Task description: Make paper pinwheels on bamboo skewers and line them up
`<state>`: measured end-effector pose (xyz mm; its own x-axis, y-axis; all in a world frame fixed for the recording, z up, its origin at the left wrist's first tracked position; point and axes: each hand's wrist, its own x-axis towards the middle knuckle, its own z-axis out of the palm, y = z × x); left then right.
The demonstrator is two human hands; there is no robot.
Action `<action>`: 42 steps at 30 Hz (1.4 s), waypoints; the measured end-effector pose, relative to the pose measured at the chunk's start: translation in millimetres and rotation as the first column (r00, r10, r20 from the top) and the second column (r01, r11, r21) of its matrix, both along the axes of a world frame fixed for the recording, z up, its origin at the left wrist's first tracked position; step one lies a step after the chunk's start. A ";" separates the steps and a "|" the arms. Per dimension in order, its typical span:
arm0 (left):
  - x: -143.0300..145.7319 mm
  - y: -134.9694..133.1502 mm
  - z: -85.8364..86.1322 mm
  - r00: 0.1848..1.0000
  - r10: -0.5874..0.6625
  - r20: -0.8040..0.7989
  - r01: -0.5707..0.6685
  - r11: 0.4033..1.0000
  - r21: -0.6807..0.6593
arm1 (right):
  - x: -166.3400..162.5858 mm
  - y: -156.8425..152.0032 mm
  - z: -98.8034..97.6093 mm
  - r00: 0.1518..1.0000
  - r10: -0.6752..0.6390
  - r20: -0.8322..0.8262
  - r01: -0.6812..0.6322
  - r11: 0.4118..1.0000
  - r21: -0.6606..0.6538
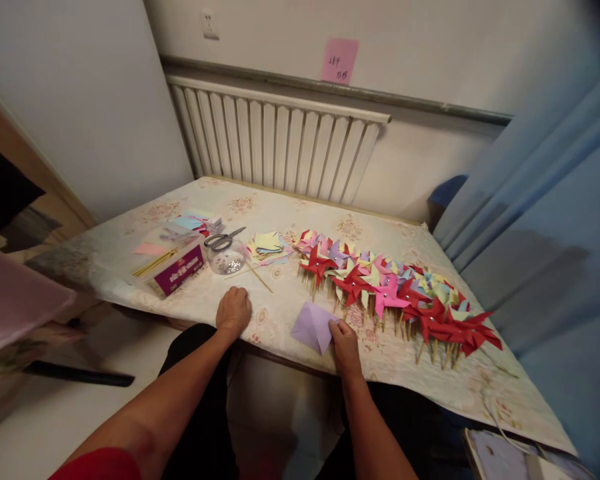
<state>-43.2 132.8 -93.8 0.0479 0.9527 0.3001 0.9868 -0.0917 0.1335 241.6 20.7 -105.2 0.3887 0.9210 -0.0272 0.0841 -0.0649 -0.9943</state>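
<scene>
My right hand (347,340) pinches the right corner of a square of purple paper (312,325), which shows creases and sits at the table's front edge. Farther left, my left hand (234,311) rests on the tablecloth with its fingers curled under. Whatever lies inside that hand, if anything, is hidden. A thin wooden stick (259,275) leans from a clear tub of small shiny pieces (227,261), just beyond my left hand. Scissors (225,240) lie across the tub's rim. To the right of the paper, many finished paper pinwheels (387,295) on sticks lie in a dense row.
A purple box (181,270) with sticks in it stands at the left, beside coloured paper (193,220). Stacked paper squares (268,244) lie mid-table. A radiator (280,140) runs behind the table (240,203); a blue curtain (545,220) hangs at right.
</scene>
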 end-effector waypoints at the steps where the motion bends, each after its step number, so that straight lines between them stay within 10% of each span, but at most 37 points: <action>1: 0.5 -0.2 0.1 1.000 0.003 -0.001 -0.003 1.000 0.001 | 0.5 -0.2 -0.9 1.000 -0.006 -0.002 0.006 1.000 0.003; 42: -2.9 -6.9 1.4 0.996 -0.020 0.090 0.026 0.997 -0.066 | -5.9 -9.3 0.3 0.965 -0.115 0.234 0.110 0.993 0.035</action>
<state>-46.1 125.9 -92.4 0.0457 0.9698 0.2398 0.9685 -0.1018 0.2273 235.8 11.4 -104.8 0.4833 0.8701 0.0965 0.3088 -0.0663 -0.9488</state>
